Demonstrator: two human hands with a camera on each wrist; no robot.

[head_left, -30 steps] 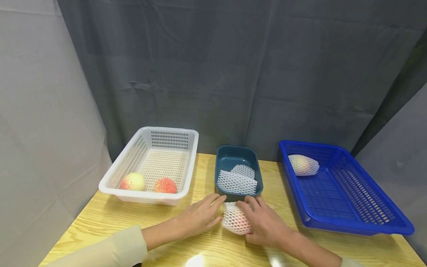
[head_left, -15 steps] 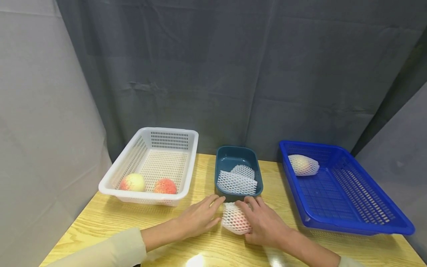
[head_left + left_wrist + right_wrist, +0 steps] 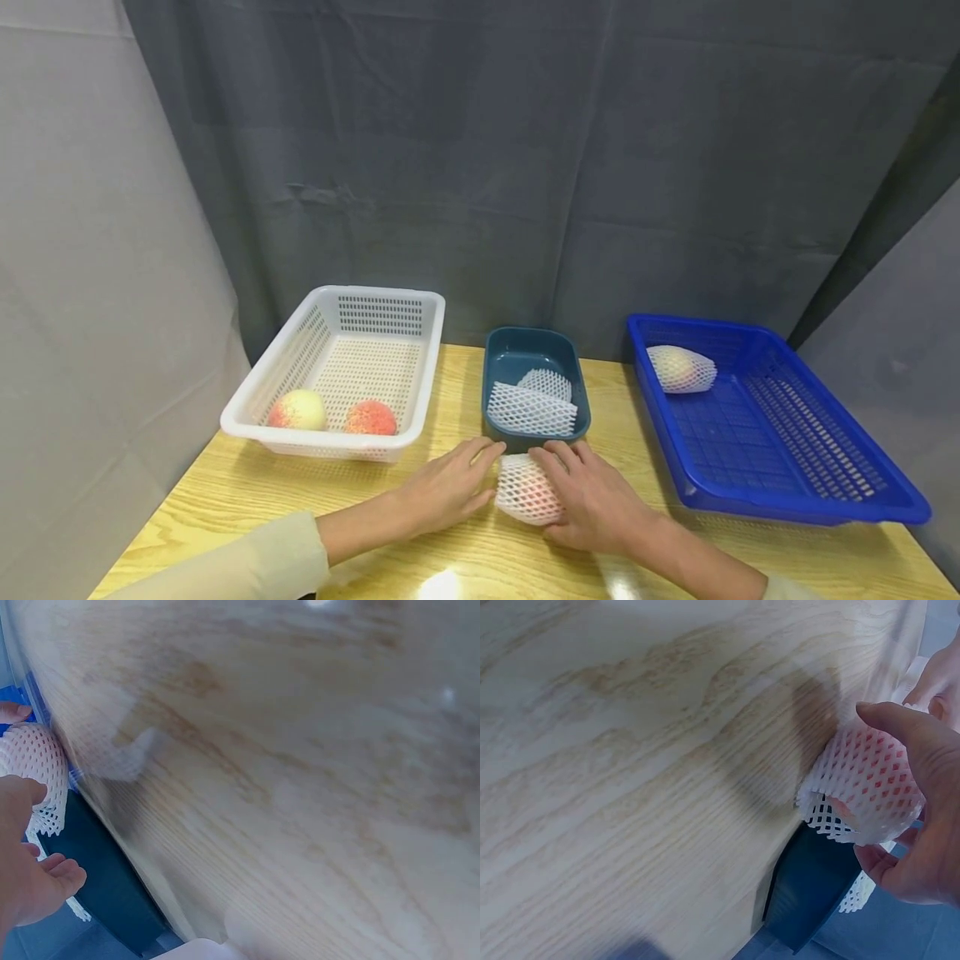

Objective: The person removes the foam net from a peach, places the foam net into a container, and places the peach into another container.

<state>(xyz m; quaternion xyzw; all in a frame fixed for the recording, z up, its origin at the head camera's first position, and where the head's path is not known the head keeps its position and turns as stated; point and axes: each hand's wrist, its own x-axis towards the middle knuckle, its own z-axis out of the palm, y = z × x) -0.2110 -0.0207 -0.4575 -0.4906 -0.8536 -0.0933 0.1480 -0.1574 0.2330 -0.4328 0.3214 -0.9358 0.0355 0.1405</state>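
Observation:
A peach in a white foam net sleeve (image 3: pixel 528 492) sits low in front of the small teal bin (image 3: pixel 516 337). My right hand (image 3: pixel 600 500) holds it from the right, thumb and fingers round the net, as the right wrist view also shows. Pink-red skin shows through the mesh. On the other side, my left hand (image 3: pixel 450 487) is beside the net with its fingers loosely bent and nothing in its grasp. In the left wrist view its thumb overlaps the net (image 3: pixel 49 761); contact there cannot be told. Several foam nets (image 3: pixel 534 408) lie in the teal bin.
Two bare peaches, one yellowish (image 3: pixel 300 409) and one red (image 3: pixel 371 417), lie in the white basket (image 3: pixel 431 367) at left. The blue basket (image 3: pixel 675 467) at right holds a netted peach (image 3: pixel 681 369). A dark curtain (image 3: pixel 420 167) hangs behind the wooden table (image 3: pixel 360 567).
Very little differs. The netted peach has shifted slightly left within the right hand's hold; the left hand stays about where it was.

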